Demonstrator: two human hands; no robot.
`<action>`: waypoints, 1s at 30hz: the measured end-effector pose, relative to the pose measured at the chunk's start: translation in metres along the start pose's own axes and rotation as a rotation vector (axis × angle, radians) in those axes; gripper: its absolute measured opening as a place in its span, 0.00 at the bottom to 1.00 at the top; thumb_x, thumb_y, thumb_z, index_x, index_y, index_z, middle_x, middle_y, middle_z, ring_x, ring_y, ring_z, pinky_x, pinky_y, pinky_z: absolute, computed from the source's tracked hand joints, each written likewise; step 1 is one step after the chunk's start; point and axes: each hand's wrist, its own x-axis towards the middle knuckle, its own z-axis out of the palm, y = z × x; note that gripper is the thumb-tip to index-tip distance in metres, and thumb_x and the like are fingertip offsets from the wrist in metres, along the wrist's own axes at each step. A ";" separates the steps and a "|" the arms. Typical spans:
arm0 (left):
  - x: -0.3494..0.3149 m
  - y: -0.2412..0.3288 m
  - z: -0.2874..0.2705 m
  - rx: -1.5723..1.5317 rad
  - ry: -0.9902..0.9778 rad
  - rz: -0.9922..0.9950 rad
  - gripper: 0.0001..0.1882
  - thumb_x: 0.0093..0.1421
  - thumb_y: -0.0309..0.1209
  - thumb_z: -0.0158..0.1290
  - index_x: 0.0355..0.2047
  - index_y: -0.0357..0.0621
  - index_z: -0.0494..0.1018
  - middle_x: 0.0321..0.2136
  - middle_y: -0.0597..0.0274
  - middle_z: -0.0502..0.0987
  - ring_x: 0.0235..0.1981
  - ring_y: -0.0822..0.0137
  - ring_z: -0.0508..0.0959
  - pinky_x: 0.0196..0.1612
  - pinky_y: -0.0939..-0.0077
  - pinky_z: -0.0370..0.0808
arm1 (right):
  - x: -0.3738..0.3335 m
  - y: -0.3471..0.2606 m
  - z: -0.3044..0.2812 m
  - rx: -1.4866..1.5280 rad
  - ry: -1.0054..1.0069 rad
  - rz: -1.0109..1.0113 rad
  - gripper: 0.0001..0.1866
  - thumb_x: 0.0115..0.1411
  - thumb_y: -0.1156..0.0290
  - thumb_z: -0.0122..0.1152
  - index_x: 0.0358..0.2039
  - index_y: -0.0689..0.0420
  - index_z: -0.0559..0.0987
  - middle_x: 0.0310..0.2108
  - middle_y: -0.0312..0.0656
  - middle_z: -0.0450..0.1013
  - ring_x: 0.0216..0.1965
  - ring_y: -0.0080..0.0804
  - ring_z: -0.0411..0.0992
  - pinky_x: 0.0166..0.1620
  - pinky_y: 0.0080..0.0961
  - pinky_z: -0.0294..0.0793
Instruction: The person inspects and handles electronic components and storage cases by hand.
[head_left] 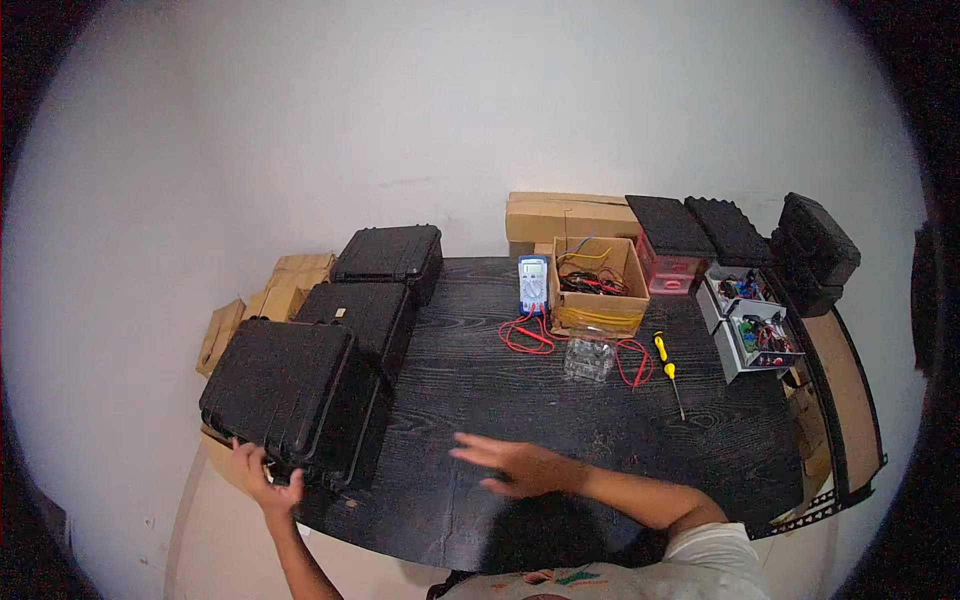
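Observation:
My left hand (265,482) is at the near lower edge of a black hard-shell case (278,385), with fingers and thumb apart. Whether its fingertips touch the case I cannot tell. That case lies closed on top of another black case (375,325) at the left of the table. Over the near middle of the dark wood-grain table (455,400) my right hand (525,468) reaches leftward, fingers stretched out and holding nothing. A yellow-handled screwdriver (669,372) and a clear plastic box (590,358) lie beyond it.
A third black case (388,252) stands farther back. Behind the clear box are a blue-and-white multimeter (533,285) with red leads and an open cardboard box (600,310) of cables. Grey boxes with wired electronics (760,335) stand at the right, near black foam pieces (730,230).

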 end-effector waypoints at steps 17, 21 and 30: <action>0.038 0.020 0.015 -0.093 -0.303 -0.083 0.25 0.43 0.31 0.74 0.30 0.33 0.69 0.32 0.49 0.70 0.38 0.43 0.75 0.71 0.33 0.54 | -0.109 0.033 0.006 0.048 0.469 0.331 0.24 0.65 0.74 0.61 0.62 0.57 0.73 0.56 0.46 0.77 0.45 0.36 0.82 0.50 0.32 0.82; 0.055 0.017 0.031 -0.083 -0.339 -0.066 0.24 0.44 0.32 0.74 0.28 0.34 0.68 0.29 0.49 0.70 0.36 0.44 0.75 0.71 0.34 0.54 | -0.112 0.033 0.006 0.076 0.469 0.331 0.23 0.65 0.71 0.61 0.61 0.58 0.74 0.55 0.46 0.78 0.44 0.35 0.82 0.50 0.33 0.81; 0.102 0.030 0.082 -0.158 -0.487 -0.109 0.24 0.53 0.36 0.70 0.24 0.34 0.65 0.25 0.48 0.67 0.32 0.40 0.74 0.69 0.31 0.55 | -0.114 0.035 0.006 0.132 0.487 0.272 0.23 0.65 0.72 0.61 0.61 0.56 0.75 0.49 0.44 0.81 0.44 0.34 0.82 0.51 0.33 0.81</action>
